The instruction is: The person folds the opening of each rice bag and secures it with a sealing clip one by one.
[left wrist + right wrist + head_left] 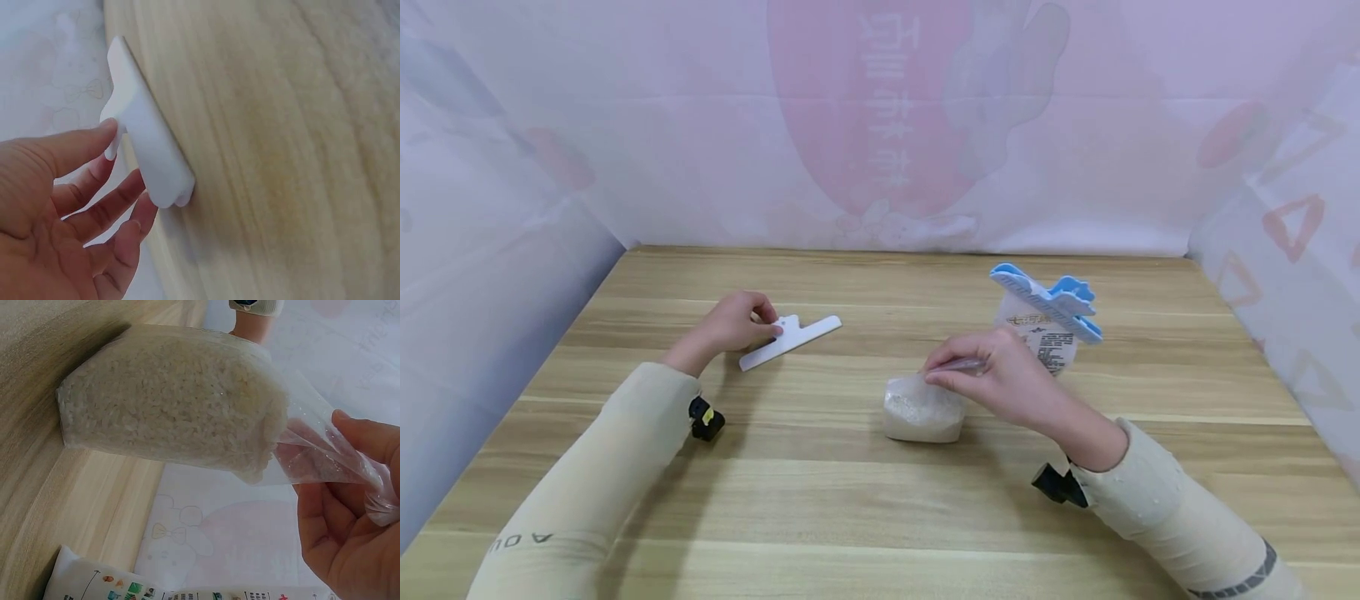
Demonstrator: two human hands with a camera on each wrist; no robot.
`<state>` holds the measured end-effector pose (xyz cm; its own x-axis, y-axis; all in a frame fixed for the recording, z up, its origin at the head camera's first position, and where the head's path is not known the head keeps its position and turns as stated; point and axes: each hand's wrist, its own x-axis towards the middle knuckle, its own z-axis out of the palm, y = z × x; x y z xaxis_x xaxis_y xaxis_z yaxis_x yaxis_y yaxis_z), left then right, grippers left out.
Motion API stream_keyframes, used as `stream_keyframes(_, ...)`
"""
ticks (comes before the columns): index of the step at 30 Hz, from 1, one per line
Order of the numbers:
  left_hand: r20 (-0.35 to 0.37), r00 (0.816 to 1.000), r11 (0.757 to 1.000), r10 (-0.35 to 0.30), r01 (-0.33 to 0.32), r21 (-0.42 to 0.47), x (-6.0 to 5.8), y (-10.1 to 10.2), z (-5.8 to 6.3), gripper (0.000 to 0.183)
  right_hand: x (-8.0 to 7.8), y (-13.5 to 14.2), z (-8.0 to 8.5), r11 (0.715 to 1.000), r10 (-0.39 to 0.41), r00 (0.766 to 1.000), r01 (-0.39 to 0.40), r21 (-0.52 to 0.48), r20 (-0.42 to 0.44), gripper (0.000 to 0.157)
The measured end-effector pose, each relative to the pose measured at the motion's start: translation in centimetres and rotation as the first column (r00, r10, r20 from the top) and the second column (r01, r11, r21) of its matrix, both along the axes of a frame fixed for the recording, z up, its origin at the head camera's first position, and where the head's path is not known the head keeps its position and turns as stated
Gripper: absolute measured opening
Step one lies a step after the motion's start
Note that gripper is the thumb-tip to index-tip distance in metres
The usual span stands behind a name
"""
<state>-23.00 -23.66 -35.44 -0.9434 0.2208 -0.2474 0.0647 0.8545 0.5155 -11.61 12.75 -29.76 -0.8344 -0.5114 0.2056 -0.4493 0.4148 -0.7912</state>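
Note:
A white bag clip (792, 340) is pinched at its handle by my left hand (737, 323), between thumb and fingers. In the left wrist view the long edge of the clip (153, 137) stands close to the wooden surface; whether it touches cannot be told. My right hand (1000, 375) grips the gathered top of a clear plastic bag of rice (922, 410). The right wrist view shows the bag's rice-filled lower part (175, 400) upright on the table, with its loose neck bunched in the fingers.
Behind my right hand stands a printed white packet (1057, 350), its top closed by a blue clip (1049, 303). The wooden table (820, 517) meets white printed curtains (700, 167) at the back and both sides.

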Motion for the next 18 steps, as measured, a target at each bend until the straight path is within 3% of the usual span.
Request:
stream_keyframes(6,0.025,1.0,0.998,-0.009,0.008,0.059,0.19,0.12,0.31,0.016,0.03,0.01,-0.07,1.0,0.001,1.0,-0.001,-0.011,0.012,0.006)
stream_keyframes(11,0.111,0.993,0.989,0.026,-0.042,0.14,0.41,0.42,0.49,0.03,-0.04,0.05,-0.37,1.0,0.007,1.0,-0.007,-0.017,0.002,0.006)
stream_keyframes(15,0.122,0.992,0.991,0.039,-0.054,0.123,0.6,0.79,0.51,0.049,-0.04,0.04,-0.42,1.0,0.01,1.0,-0.01,-0.015,-0.008,0.006)
stream_keyframes(18,0.085,0.996,0.996,0.037,-0.044,0.082,0.6,0.97,0.39,0.049,-0.01,0.06,-0.4,1.0,0.005,1.0,-0.005,-0.012,-0.004,0.006)
